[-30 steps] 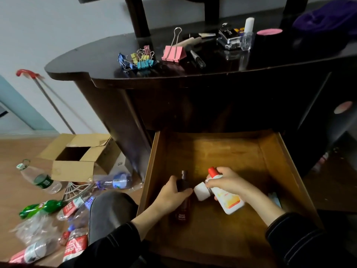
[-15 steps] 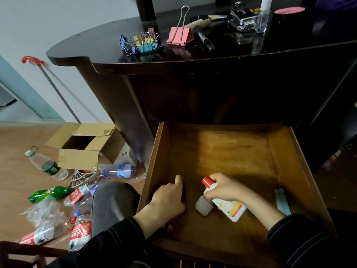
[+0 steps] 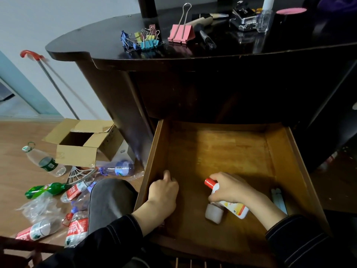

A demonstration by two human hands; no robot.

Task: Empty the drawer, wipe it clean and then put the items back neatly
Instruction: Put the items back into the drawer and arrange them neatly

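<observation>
Looks like a home rm, lived-in: dark wood desk (image 3: 92,45) w/ binder clips (image 3: 143,40) on top & open drawer (image 3: 154,151), laminate floor (image 3: 13,147) strewn w/ empty plastic bottles (image 3: 46,163), open cardboard box (image 3: 77,154), mop pole (image 3: 58,89) vs. white wall.

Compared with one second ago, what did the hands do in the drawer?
The left hand let go of the dark bottle and moved to the drawer's left wall. The right hand lowered the white bottle and small grey jar toward its floor, still gripping the bottle. The desk's clips stayed.
</observation>
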